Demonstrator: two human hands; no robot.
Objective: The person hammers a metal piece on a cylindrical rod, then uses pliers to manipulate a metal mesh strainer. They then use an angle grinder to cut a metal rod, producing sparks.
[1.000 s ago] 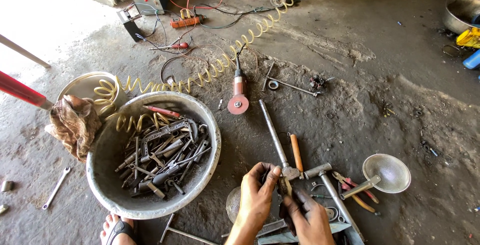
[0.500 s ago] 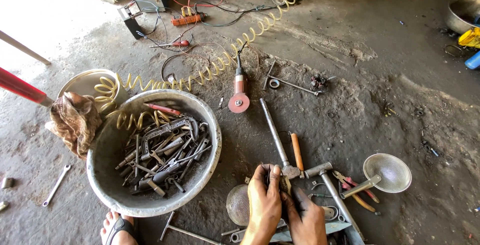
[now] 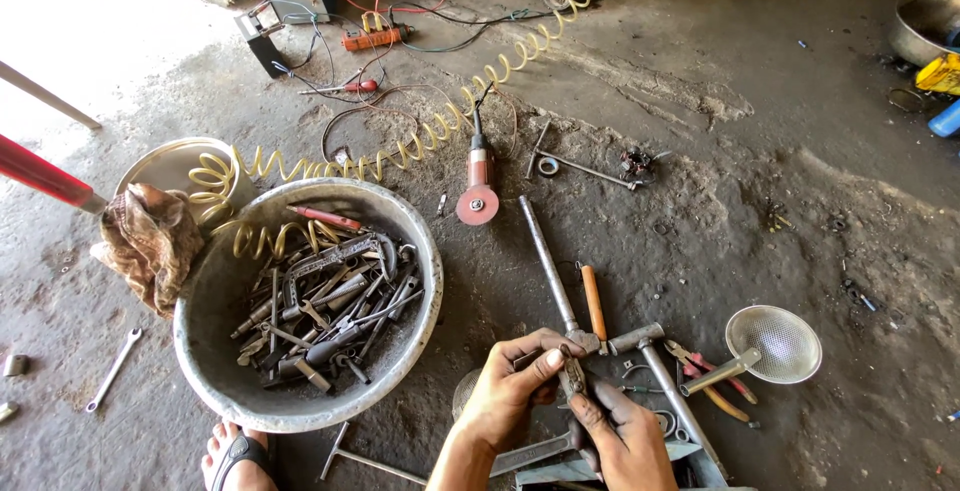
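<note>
My left hand (image 3: 512, 391) and my right hand (image 3: 625, 438) both pinch one small dark metal part (image 3: 572, 378) between the fingertips, low above the dirty concrete floor (image 3: 760, 201), right of the grey metal basin of tools (image 3: 300, 303)

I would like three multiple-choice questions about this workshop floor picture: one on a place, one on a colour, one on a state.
1. Where do most of the loose tools lie?
A. in the round metal basin
B. in the mesh strainer
C. on the cloth

2. What colour is the coiled air hose?
A. black
B. yellow
C. blue

3. How do the hands stand?
A. both empty
B. both on one small metal part
C. one on the hammer

Key: 1 A, the metal basin holds them. 2 B, the coiled air hose is yellow. 3 B, left hand and right hand pinch the small metal part.
</note>
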